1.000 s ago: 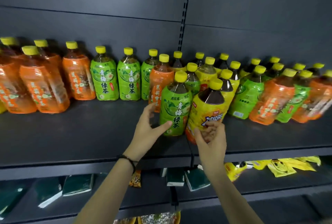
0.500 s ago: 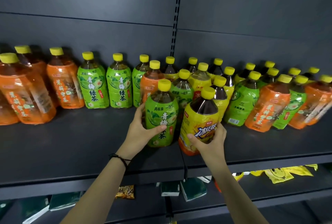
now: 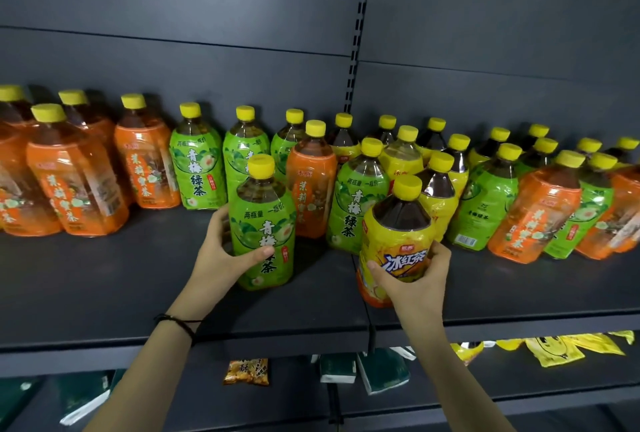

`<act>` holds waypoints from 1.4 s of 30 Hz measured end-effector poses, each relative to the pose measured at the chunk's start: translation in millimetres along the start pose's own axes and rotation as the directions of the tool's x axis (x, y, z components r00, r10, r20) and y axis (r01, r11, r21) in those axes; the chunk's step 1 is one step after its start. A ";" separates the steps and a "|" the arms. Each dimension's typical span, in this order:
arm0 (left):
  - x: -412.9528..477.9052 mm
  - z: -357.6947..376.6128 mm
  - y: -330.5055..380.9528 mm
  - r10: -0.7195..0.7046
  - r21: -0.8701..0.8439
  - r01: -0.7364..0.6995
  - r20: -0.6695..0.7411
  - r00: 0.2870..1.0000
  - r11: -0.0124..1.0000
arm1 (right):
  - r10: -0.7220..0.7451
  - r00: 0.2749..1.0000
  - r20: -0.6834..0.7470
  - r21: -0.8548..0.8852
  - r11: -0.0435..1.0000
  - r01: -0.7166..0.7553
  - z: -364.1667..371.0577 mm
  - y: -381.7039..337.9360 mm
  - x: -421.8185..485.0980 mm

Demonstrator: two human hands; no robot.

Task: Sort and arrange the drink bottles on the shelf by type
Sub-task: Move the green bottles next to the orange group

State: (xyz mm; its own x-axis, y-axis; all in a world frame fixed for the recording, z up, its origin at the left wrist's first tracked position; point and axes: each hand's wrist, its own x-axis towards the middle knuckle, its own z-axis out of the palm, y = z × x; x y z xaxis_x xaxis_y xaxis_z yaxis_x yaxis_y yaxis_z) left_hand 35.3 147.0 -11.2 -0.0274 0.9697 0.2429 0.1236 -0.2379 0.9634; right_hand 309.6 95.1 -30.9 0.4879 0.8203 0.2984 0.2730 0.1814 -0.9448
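left grip [image 3: 221, 255] curled round green bottle [image 3: 265, 224], upright at the shelf [image 3: 104, 293] front | right grip [image 3: 415, 282] curled round yellow bottle [image 3: 394, 234], tilted, base perhaps just off the shelf | the two bottles apart, orange bottle [image 3: 311, 189] behind the gap

Bright, even frontal light; soft glare streaks the bottles [image 3: 79, 189]. Wide-angle distortion tilts those at the edges. The lower shelf [image 3: 197, 400] lies dim.

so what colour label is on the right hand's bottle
Yellow on the bottle, head view.
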 end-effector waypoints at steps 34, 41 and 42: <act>-21.2 -17.5 -5.3 0.048 -0.032 -0.051 -0.083 0.995 0.998 | 0.019 0.996 0.084 0.046 0.999 -0.023 68.8 -16.1 56.5; -15.8 -10.7 -5.9 0.041 -0.027 -0.042 -0.062 0.997 0.999 | 0.058 0.993 0.106 -0.022 0.998 -0.056 70.3 -14.2 61.7; -14.5 -9.4 -6.4 0.038 -0.028 -0.039 -0.056 0.998 0.999 | 0.064 0.992 0.107 -0.036 0.998 -0.060 68.2 -13.1 63.0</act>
State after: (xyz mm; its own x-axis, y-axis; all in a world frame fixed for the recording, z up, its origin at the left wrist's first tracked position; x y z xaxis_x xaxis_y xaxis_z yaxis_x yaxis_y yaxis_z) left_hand 25.5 133.9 -19.8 -0.0783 0.9553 0.2851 0.0964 -0.2773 0.9559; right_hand 280.2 181.4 -8.9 0.4125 0.8836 0.2215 0.2729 0.1121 -0.9555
